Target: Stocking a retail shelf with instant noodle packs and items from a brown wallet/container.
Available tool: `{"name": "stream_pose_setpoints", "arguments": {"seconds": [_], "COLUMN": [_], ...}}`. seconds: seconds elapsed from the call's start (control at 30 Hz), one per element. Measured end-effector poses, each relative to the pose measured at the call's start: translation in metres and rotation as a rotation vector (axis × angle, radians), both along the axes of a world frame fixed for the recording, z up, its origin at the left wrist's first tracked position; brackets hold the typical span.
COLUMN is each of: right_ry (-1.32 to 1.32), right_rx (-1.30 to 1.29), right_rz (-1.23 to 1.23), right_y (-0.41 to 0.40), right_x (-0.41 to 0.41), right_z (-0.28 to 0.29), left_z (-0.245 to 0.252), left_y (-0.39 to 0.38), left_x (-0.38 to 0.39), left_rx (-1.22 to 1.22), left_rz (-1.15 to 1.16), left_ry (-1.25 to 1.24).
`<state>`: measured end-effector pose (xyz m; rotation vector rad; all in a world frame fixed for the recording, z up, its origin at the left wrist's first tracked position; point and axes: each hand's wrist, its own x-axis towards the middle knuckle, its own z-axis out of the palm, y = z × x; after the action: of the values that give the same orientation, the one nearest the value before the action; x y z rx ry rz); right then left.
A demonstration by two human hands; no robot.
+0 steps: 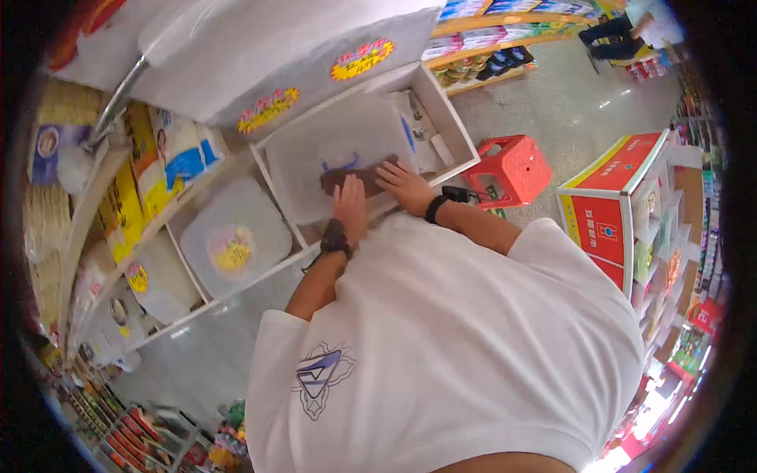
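In front of me a dark brown folded cloth (362, 179) lies on the translucent lid (295, 154) of a bin. My left hand (350, 204) rests on the near edge of the cloth, fingers extended; a dark watch is on its wrist. Across the cloth's right end lies my right hand (405, 183), palm down with the fingers spread, a black band on its wrist. Neither hand is closed around the cloth. A blue handle or strap (355, 159) shows just behind the cloth. What is under the palms is hidden.
A white wooden frame (449, 112) surrounds the bin. Left of it stands another lidded bin (233, 236) with a yellow tag. A red plastic stool (513, 171) is at the right, before a red display stand (597, 219). A person (647, 26) is far off at top right.
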<state>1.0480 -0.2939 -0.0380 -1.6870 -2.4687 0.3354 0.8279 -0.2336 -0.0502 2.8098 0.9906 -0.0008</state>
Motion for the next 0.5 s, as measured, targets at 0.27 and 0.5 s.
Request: {"name": "stream_pose_setpoints", "arguments": {"seconds": [0.27, 0.5], "right_ry": [0.011, -0.133], "right_rx": [0.073, 0.13], "right_rz": [-0.207, -0.246], "right_y": [-0.012, 0.037], "right_x": [0.034, 0.047], "right_z": [0.0, -0.011], "left_z": [0.015, -0.007], "left_y": [0.025, 0.073], "left_x": [0.05, 0.09], "left_rx": [0.01, 0.03], "left_rz": [-0.15, -0.06], "left_ry": [-0.12, -0.043]}}
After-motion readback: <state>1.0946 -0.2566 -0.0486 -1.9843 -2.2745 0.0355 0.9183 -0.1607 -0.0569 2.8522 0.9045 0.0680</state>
